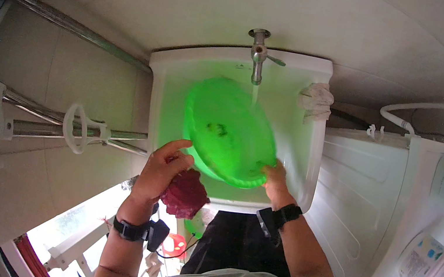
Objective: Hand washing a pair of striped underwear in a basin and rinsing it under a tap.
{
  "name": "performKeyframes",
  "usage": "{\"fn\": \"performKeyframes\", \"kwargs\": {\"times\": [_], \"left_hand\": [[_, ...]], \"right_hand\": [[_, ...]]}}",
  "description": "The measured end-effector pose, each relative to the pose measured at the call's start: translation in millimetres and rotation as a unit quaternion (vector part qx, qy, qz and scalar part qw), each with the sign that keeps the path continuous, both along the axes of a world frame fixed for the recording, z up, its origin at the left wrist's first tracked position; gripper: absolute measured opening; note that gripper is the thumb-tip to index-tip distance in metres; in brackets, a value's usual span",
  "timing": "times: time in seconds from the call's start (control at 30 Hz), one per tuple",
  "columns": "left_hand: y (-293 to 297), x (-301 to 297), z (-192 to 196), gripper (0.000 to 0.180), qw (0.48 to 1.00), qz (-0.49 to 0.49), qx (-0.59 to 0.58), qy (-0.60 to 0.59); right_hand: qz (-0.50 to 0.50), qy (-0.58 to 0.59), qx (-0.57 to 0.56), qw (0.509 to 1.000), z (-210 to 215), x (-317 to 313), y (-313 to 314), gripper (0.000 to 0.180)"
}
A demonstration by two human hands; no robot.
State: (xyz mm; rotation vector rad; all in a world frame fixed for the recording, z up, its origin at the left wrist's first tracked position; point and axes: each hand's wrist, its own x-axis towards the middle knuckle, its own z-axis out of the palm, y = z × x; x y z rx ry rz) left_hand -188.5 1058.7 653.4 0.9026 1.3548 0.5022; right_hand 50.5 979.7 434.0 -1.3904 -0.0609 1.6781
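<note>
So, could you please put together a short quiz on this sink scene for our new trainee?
1. True or false: the green basin is tilted over the white sink.
2. What does the left hand hold against the basin? A) dark red cloth B) brush C) bottle
3. Which hand grips the basin's lower rim on the side nearer the washing machine?

Key: 1 true; 2 A; 3 the right hand.

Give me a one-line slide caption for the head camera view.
Both hands tilt a green basin under a running tap over a white sink; left hand also grips a dark red cloth.
</note>
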Motion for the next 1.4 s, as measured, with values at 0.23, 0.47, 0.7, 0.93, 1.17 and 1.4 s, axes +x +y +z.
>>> {"fn": "performKeyframes", "kwargs": {"times": [0.23,0.47,0.7,0.93,1.17,1.4], "left_hand": [[-22.9,-21.9,-112.9,0.035,0.900,-0.181,0.307,0.252],[-44.0,-23.3,-208.1,0.045,0.983,-0.067,0.171,0.033],[-65.2,-38.9,-158.7,0.018,0.930,-0.086,0.157,0.321],[-77.6,-47.9,-166.8,0.015,0.891,-0.133,0.243,0.359],[-41.1,-38.8,-173.2,0.017,0.880,-0.155,0.275,0.355],[-76.1,-56.7,-160.1,0.022,0.861,-0.195,0.189,0.429]], "right_hand": [[0.044,-0.406,-0.008,0.913,-41.7,12.1,3.2,0.051],[0.134,-0.488,-0.002,0.862,-10.0,15.9,11.6,0.061],[0.089,-0.712,0.181,0.673,93.9,66.0,10.5,0.062],[0.071,-0.732,0.224,0.640,90.3,62.4,46.7,0.056],[0.365,-0.538,0.209,0.730,18.8,31.3,65.5,0.032],[0.518,-0.620,0.234,0.541,-27.8,-11.7,105.0,0.021]]}}
